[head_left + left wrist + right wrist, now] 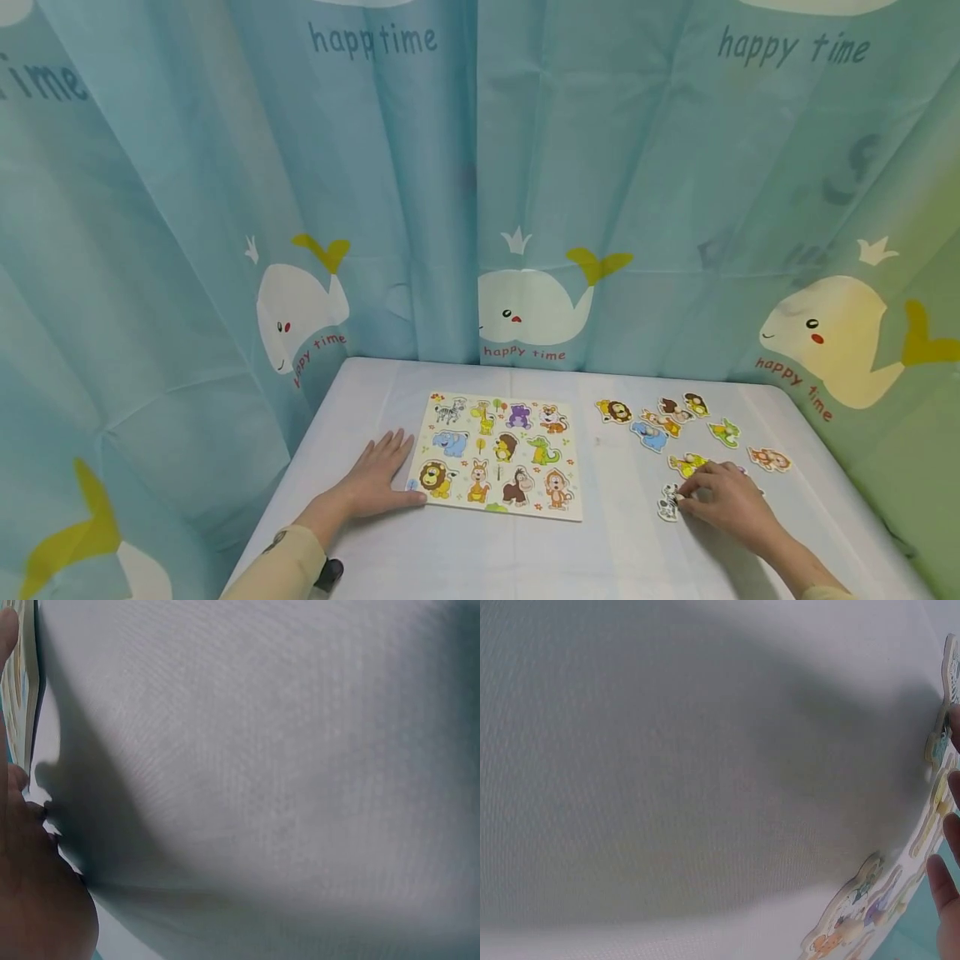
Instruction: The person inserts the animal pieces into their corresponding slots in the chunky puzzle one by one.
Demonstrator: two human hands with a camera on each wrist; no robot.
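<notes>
The flat puzzle board (495, 454), with rows of animal pictures, lies on the table. My left hand (382, 475) rests on the cloth at the board's left side, fingers spread, its thumb at the lower left corner. In the left wrist view, only part of that hand (37, 877) and the board's edge show. Over on the right, my right hand (723, 500) pinches the zebra puzzle piece (667, 503) by its knob. The right wrist view catches the zebra piece (951, 671) at its edge. Beside this hand lies a giraffe piece (684, 465); a purple piece is mostly hidden beneath it.
Loose animal pieces spread behind the right hand: a lion (615, 411), an elephant (649, 436), a crocodile (724, 432), a hedgehog (696, 404) and a monkey (769, 458) among them. A whale-print curtain (420, 208) hangs behind the white table (510, 558).
</notes>
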